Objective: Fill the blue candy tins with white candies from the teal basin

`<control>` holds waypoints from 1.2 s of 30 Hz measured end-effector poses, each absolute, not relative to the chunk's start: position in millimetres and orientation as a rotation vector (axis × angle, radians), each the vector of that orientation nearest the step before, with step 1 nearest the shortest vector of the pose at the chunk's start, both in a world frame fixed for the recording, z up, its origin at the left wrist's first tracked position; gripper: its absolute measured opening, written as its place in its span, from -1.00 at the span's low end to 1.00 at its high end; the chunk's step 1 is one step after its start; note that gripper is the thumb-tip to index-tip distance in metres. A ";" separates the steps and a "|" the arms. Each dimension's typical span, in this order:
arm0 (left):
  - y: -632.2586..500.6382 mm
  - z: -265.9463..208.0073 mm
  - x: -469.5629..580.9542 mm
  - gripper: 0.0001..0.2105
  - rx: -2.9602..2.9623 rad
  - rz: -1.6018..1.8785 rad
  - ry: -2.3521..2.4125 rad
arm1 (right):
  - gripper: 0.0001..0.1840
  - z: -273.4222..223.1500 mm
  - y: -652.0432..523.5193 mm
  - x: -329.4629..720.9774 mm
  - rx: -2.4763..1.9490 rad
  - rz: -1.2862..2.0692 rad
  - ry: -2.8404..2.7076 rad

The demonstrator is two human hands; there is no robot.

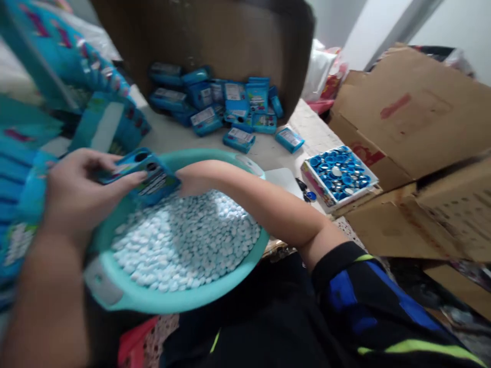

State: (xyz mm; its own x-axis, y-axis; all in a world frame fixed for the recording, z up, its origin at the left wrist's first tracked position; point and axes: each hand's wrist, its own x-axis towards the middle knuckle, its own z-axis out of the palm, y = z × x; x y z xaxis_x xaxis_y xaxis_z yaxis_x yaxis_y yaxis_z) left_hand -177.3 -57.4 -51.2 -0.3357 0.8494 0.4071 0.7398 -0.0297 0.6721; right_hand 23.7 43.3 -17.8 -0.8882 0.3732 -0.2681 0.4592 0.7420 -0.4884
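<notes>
My left hand (82, 186) is closed around a blue mint box (151, 176), thumb on its printed face, at the left side of a turquoise basin (180, 301). Small pale-blue and white mint-like tablets (192, 245) fill much of the basin. My right hand (192, 178) reaches across the basin to the right end of the box, seemingly touching it. Its fingers are blurred and mostly hidden, so their grip does not show. The box is tilted over the tablets.
Behind the basin, several blue boxes (235, 97) lie in and before a cardboard box (230, 36) on its side. A white tray of blue caps (339, 171) sits to the right. Printed display cartons (111, 122) crowd the left; large cardboard cartons (418, 112) stand right.
</notes>
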 end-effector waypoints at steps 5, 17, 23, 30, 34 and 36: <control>-56.2 -47.8 -166.3 -0.63 1.658 1.314 1.962 | -0.57 -18.0 37.5 19.3 0.714 -0.610 2.626; -63.9 -46.7 -162.9 -0.60 1.769 1.269 1.859 | -0.42 -19.3 24.8 21.0 0.660 -0.613 2.560; -61.9 -53.1 -166.7 -0.61 1.752 1.295 1.890 | -0.79 -19.8 31.7 22.5 0.641 -0.686 2.605; -62.5 -52.5 -166.1 -0.63 1.738 1.251 1.907 | -0.85 -15.7 24.4 26.8 0.616 -0.640 2.649; -64.3 -49.5 -162.7 -0.66 1.741 1.231 1.926 | -0.81 -13.3 25.3 29.7 0.616 -0.628 2.680; -64.7 -48.6 -161.4 -0.66 1.747 1.236 1.916 | -0.80 -11.7 29.6 31.1 0.631 -0.629 2.706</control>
State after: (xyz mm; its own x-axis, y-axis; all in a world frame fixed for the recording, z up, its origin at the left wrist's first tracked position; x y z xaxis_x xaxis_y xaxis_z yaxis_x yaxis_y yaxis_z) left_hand -161.4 -64.7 -48.6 -0.2373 0.9112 0.3368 0.6824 -0.0904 0.7254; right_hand 31.1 29.6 -11.7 -0.8614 0.3483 -0.3696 0.4757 0.8084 -0.3467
